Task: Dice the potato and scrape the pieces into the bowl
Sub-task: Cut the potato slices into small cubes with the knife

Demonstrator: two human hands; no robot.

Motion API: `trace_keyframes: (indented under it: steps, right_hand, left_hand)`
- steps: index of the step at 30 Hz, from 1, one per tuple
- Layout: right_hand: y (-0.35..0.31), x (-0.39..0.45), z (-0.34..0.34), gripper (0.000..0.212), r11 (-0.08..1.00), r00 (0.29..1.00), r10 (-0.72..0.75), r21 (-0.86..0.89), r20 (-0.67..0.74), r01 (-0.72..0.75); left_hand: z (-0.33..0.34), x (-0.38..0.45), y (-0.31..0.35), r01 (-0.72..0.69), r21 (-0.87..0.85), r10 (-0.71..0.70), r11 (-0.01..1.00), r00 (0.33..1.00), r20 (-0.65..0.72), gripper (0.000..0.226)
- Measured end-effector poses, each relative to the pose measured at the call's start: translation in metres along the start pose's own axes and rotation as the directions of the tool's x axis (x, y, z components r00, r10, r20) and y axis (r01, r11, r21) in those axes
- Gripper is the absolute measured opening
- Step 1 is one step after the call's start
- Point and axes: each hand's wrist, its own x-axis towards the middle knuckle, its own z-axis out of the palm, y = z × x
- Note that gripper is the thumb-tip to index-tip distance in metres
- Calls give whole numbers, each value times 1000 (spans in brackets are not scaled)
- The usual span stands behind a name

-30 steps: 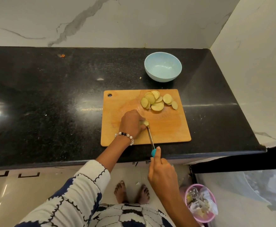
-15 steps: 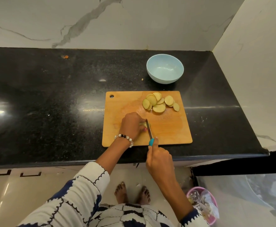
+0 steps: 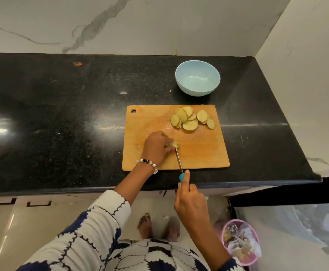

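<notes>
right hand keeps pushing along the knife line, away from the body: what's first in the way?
Probably the potato piece that the left hand pins: the right hand's knife tip already meets it. Past that lies bare board. Depth is uncertain.

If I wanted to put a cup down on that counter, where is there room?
The black counter left of the cutting board is bare, bar an orange speck. A narrower strip lies right of the board. The board is crowded: potato slices, both hands, knife; the bowl stands behind.
</notes>
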Motion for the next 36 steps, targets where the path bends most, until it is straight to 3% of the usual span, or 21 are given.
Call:
trace_keyframes:
  steps: [6,11,14,20,24,27,36]
  right_hand:
    - [-6,20,-2,57,1000,998,18,1,-61,-18]
    - [2,12,-8,45,991,995,76,111,-64,-68]
    - [1,21,-4,53,979,992,106,183,-62,-93]
    - [-2,28,5,54,970,1000,28,240,9,-30]
    - [-8,31,2,55,994,999,37,97,32,-39]
    - [-17,38,6,67,999,1000,17,-36,-17,-18]
    - [-11,2,3,62,996,999,-5,-92,-38,1]
  left_hand:
    - [-3,0,2,24,-12,-24,1000,1000,15,37]
    - [-5,0,1,50,-20,-49,999,998,38,43]
    - [-6,-1,-1,70,0,-70,998,996,53,52]
    - [-8,-2,-4,70,23,-71,997,997,38,41]
    - [-7,-3,-4,73,-31,-72,997,997,14,39]
    - [-5,-4,-6,57,-31,-57,998,998,-1,37]
    - [2,-10,-9,29,-81,-36,996,995,-92,34]
